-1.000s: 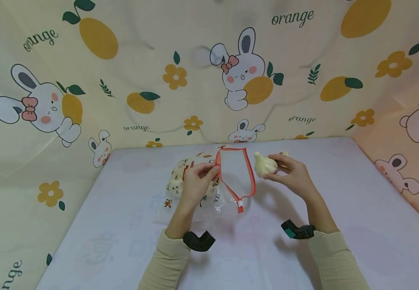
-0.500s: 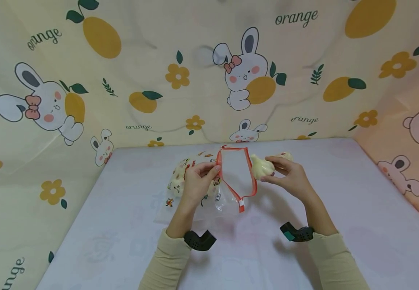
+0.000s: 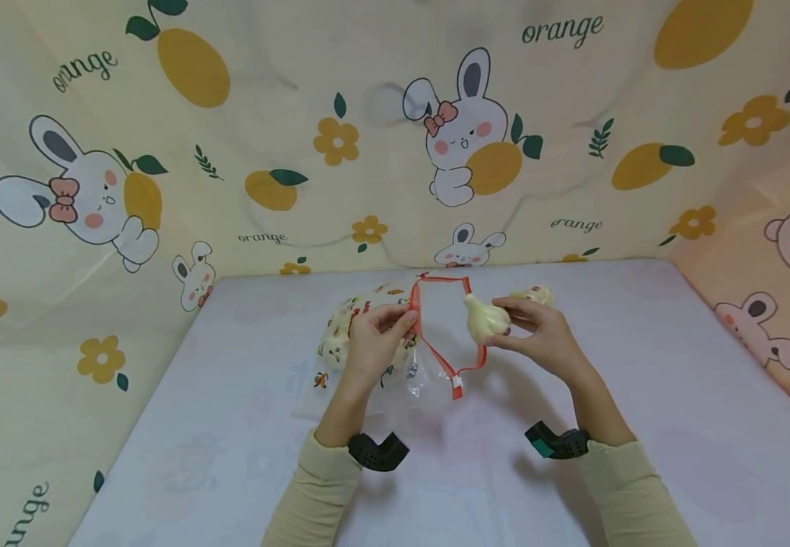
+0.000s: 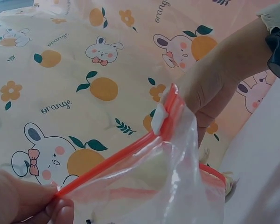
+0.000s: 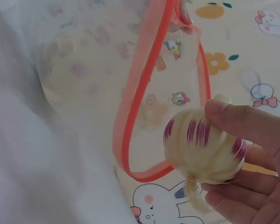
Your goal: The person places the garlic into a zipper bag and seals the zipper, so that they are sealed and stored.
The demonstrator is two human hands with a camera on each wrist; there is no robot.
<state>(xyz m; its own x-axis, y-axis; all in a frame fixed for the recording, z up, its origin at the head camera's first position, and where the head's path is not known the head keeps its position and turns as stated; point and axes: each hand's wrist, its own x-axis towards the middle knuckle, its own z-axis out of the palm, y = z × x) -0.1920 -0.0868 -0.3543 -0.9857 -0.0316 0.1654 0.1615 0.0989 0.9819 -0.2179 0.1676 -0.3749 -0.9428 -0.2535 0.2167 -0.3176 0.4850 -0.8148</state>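
A clear zip bag with small cartoon prints lies across the table, its red-edged mouth spread toward the right. My left hand pinches the near-left part of the red zip edge between thumb and fingers. Inside the bag are pale round things, partly hidden by that hand. My right hand grips a garlic bulb, whose stem end overlaps the bag's opening in the head view. Purple streaks and a tuft of roots show on the bulb in the right wrist view.
Another garlic bulb lies on the table behind my right hand. A white slider sits at the corner of the zip edge. Printed cloth walls stand behind and beside the white table.
My right hand has brought the garlic bulb leftward, from beside the bag's mouth to in front of its red edge. The left hand keeps its pinch on the bag.
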